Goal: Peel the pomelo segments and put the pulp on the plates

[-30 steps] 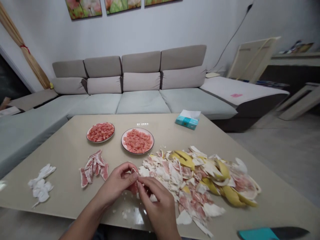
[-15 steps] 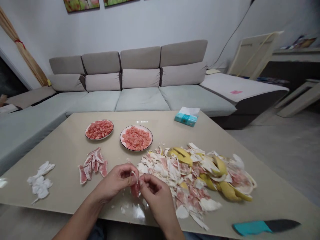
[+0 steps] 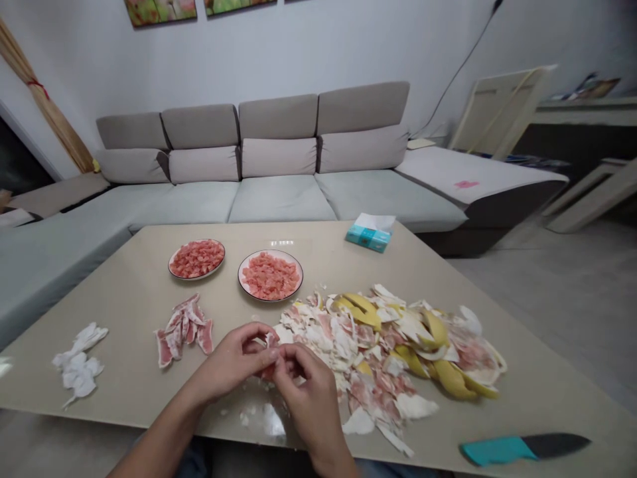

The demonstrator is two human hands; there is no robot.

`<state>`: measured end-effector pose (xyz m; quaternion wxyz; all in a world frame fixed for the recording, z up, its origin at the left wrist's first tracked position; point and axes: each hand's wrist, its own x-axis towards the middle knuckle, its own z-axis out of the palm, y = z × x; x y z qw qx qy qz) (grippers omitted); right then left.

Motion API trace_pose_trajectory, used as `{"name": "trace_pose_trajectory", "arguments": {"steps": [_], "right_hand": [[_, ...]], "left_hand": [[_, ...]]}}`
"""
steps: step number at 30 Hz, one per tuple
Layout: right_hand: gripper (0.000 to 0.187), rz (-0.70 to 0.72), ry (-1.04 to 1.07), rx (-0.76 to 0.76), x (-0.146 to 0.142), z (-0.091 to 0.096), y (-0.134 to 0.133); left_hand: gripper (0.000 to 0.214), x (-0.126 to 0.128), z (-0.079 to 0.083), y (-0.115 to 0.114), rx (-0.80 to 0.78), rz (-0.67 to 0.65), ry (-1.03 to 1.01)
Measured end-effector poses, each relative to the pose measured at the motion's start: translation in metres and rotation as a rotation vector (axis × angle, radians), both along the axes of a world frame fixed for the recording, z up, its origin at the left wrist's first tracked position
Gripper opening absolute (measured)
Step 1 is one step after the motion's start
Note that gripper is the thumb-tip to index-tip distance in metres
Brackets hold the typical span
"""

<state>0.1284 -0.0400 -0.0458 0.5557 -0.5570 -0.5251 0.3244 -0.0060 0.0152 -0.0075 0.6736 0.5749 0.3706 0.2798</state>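
Note:
Between my two hands, above the table's near edge, is a pink pomelo segment (image 3: 271, 339), mostly hidden by the fingers. My left hand (image 3: 233, 362) pinches it from the left with thumb and forefinger. From the right, the closed fingertips of my right hand (image 3: 311, 388) meet at the same segment. Left of my hands lies a small pile of pomelo segments (image 3: 186, 326) with whitish skin still on them. To the right spreads a heap of white pith, membrane and yellow peel (image 3: 348, 338). Beyond my hands stands a plate of pink pulp pieces (image 3: 271, 276).
A second plate of pulp (image 3: 197, 258) stands farther left. Crumpled white tissues (image 3: 79, 358) lie at the table's left, and a tissue pack (image 3: 369, 234) at the far side. A teal-handled knife (image 3: 522, 449) rests near the front right edge. A grey sofa (image 3: 279, 159) stands behind the table (image 3: 318, 232).
My hands have drawn closer together and turned a little, so less of the pomelo segment shows below the fingers. The plates and piles stay where they were.

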Motion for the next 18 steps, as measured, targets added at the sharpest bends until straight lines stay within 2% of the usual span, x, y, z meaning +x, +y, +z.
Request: {"name": "trace_pose_trajectory", "arguments": {"steps": [5,10,14,18], "right_hand": [[0.019,-0.035,0.301,-0.119,0.0056,-0.0008,0.0044],[0.028,0.026,0.540,-0.173,0.0100,-0.0069,0.0096],[0.031,0.079,0.528,-0.169,0.0085,-0.0052,0.0085],[0.034,0.125,0.431,-0.192,0.0050,0.0014,0.0065]], "left_hand": [[0.028,-0.0025,0.0037,0.0010,0.003,0.038,0.041],[0.033,-0.0008,0.0036,-0.0013,0.014,0.146,0.055],[0.034,0.0022,0.0017,-0.0031,0.032,0.221,0.057],[0.037,0.0026,0.0006,-0.0018,0.129,0.243,0.095]]}}
